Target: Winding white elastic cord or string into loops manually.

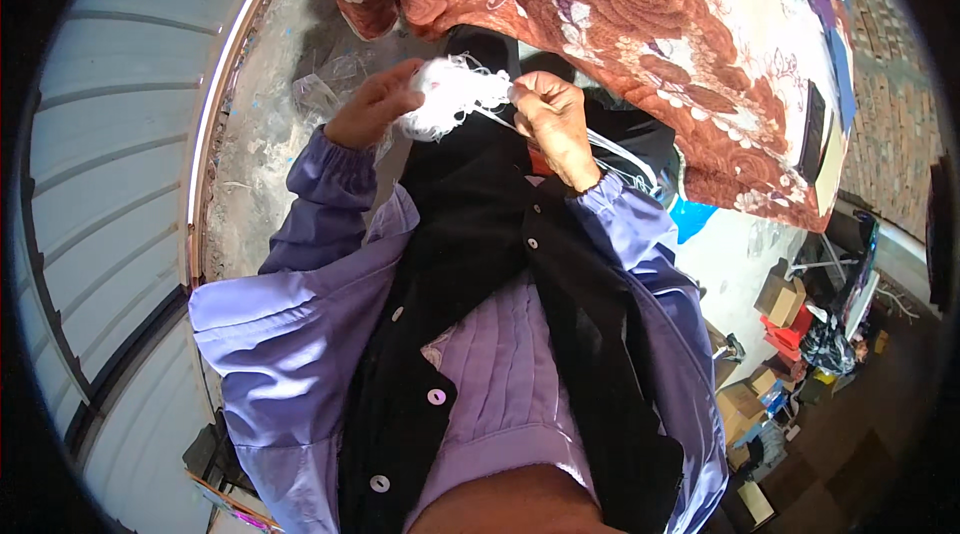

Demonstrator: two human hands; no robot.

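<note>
- A tangle of white thread [440, 104] is hanging between the two hands, its thick, fluffy part lying just beside the left fingers and its loose loops reaching the right fingertips.
- The left hand [370, 109] is pinching the near side of the tangle between thumb and fingers.
- The right hand [556, 129] is pinching the thin, loopy end between thumb and bent fingers.
- White strands [640, 166] are trailing out to the right of the right hand.
- Purple sleeves [325, 194] are covering both forearms, gathering at the wrists behind the hands.
- Black cloth [455, 169] is spreading over the lap below the hands.
- A flowered blanket [620, 14] is draping beyond and to the right of the right hand, with a dark flat object [814, 129] resting near its far edge.
- Something blue [692, 218] is showing below and right of the right hand.
- Clear plastic [315, 94] is lying on the floor [250, 134], left of the left hand.
- Cardboard boxes [740, 409] are sitting well apart from the right hand, lower right.
</note>
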